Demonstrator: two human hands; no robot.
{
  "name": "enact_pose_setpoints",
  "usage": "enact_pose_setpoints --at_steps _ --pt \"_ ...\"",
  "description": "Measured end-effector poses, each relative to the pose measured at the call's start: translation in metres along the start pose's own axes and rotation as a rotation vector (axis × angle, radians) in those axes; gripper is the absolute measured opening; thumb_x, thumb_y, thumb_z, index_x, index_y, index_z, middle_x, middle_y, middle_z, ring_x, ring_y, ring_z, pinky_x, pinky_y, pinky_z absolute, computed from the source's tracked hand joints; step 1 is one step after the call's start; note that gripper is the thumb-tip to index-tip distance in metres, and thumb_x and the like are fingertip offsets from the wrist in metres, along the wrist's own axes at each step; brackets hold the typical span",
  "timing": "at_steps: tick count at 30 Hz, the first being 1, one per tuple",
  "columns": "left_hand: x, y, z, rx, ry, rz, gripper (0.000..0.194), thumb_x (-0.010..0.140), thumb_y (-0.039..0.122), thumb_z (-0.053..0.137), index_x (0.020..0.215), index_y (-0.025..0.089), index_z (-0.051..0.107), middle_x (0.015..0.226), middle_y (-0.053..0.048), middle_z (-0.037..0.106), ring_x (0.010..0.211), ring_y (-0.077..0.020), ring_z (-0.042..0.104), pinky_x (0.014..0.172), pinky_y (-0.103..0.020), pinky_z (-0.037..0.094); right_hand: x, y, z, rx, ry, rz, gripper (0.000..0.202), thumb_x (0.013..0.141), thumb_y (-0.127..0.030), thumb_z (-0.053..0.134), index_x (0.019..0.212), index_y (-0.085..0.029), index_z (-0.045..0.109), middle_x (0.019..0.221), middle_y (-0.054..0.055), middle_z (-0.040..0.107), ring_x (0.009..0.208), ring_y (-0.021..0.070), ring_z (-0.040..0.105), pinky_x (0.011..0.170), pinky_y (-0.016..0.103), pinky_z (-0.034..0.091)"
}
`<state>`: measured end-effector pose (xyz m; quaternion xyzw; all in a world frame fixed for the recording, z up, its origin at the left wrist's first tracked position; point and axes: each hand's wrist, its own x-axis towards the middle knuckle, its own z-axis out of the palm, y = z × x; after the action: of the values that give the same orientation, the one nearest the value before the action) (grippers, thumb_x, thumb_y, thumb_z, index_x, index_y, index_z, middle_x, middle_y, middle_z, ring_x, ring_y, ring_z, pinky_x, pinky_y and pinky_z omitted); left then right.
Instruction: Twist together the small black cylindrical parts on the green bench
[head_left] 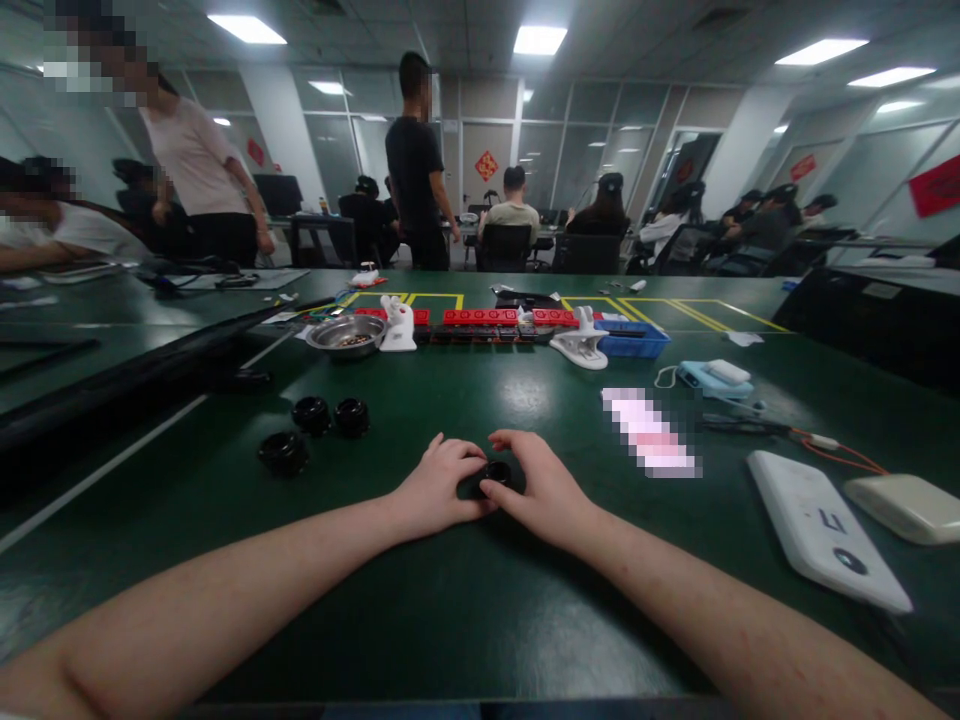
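Observation:
Low over the green table [420, 620], a small black round part [496, 471] sits between my two hands. My left hand [441, 484] is closed about its left side, thumb in front and fingers behind. From the other side, my right hand [543, 486] grips the same part, its thumb across the front and its index finger bent over the far side. The fingers hide much of it. To the left of my hands stand three similar black round parts [311, 415], grouped close together.
Farther back are a metal bowl [348, 336] with small pieces, white clamps [398, 325], a red strip [480, 317] and a blue tray [634, 340]. White power banks [829, 525] and cables lie right. A long black bar [127, 385] lies left. Several people are beyond the table.

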<state>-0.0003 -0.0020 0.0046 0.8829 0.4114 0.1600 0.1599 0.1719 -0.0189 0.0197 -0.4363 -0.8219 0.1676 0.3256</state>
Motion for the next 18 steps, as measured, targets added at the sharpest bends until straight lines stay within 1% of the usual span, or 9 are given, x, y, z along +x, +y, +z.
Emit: enact_pose_setpoints --at_steps 2,4,7,9,11,13,16,18 --pt "-0.0001 0.0012 -0.0009 -0.001 -0.001 0.000 0.030 0.069 0.040 0.057 0.093 0.022 0.058 0.104 -0.004 0.052 0.103 -0.0237 0.045 0.098 -0.055 0.016 0.0006 0.0005 0.0005 -0.014 0.001 0.035 0.038 0.066 -0.026 0.062 0.101 -0.018 0.048 0.092 0.006 0.056 0.088 0.0211 0.051 0.077 0.038 0.042" --pt "-0.0002 0.0015 -0.0014 0.001 -0.001 0.002 0.030 0.070 0.040 0.057 0.093 0.022 0.058 0.105 -0.004 0.052 0.103 -0.0234 0.045 0.098 -0.055 0.016 0.0002 -0.0004 -0.0002 0.004 -0.015 0.053 0.038 0.066 -0.023 0.061 0.102 -0.018 0.047 0.089 0.005 0.056 0.085 0.0200 0.052 0.076 0.037 0.043" --pt "-0.0003 0.0004 -0.0012 0.001 -0.005 0.001 0.034 0.069 0.040 0.057 0.098 0.022 0.056 0.107 -0.005 0.052 0.105 -0.0238 0.044 0.098 -0.055 0.015 -0.0018 -0.0030 -0.0024 0.073 -0.053 0.020 0.047 0.068 -0.012 0.054 0.112 -0.019 0.040 0.096 0.006 0.056 0.092 0.0188 0.052 0.083 0.036 0.041" --pt "-0.0003 -0.0008 -0.0008 0.001 -0.010 0.000 0.035 0.068 0.039 0.058 0.099 0.022 0.056 0.108 -0.005 0.051 0.107 -0.0246 0.043 0.099 -0.056 0.015 -0.0032 -0.0043 -0.0032 0.097 -0.072 -0.014 0.054 0.067 -0.009 0.052 0.118 -0.019 0.036 0.104 0.007 0.054 0.098 0.0193 0.050 0.087 0.037 0.039" --pt "-0.0002 -0.0015 -0.0006 0.003 -0.012 0.002 0.033 0.068 0.039 0.059 0.096 0.022 0.057 0.109 -0.005 0.051 0.107 -0.0251 0.042 0.099 -0.056 0.014 -0.0037 -0.0043 -0.0027 0.093 -0.067 -0.026 0.056 0.067 -0.013 0.054 0.119 -0.020 0.035 0.109 0.008 0.052 0.102 0.0210 0.048 0.088 0.039 0.038" --pt "-0.0001 -0.0014 -0.0007 0.004 -0.010 0.005 0.032 0.067 0.039 0.059 0.095 0.022 0.057 0.108 -0.005 0.052 0.107 -0.0252 0.043 0.099 -0.056 0.014 -0.0030 -0.0031 -0.0012 0.075 -0.034 -0.013 0.056 0.067 -0.019 0.059 0.118 -0.019 0.037 0.109 0.009 0.052 0.102 0.0222 0.048 0.088 0.041 0.038" --pt "0.0001 -0.0004 -0.0007 0.004 -0.002 0.004 0.032 0.068 0.039 0.058 0.095 0.022 0.057 0.106 -0.005 0.053 0.104 -0.0246 0.045 0.098 -0.056 0.016 -0.0010 -0.0005 0.0006 0.031 0.018 0.035 0.053 0.065 -0.026 0.063 0.112 -0.018 0.042 0.099 0.008 0.054 0.094 0.0221 0.050 0.083 0.040 0.041" --pt "0.0002 -0.0003 -0.0002 0.004 0.001 0.007 0.031 0.069 0.040 0.058 0.094 0.022 0.058 0.105 -0.004 0.053 0.103 -0.0243 0.046 0.097 -0.056 0.017 -0.0002 0.0001 0.0005 0.016 0.018 0.051 0.049 0.065 -0.025 0.063 0.109 -0.017 0.044 0.092 0.006 0.055 0.088 0.0212 0.051 0.080 0.039 0.042"
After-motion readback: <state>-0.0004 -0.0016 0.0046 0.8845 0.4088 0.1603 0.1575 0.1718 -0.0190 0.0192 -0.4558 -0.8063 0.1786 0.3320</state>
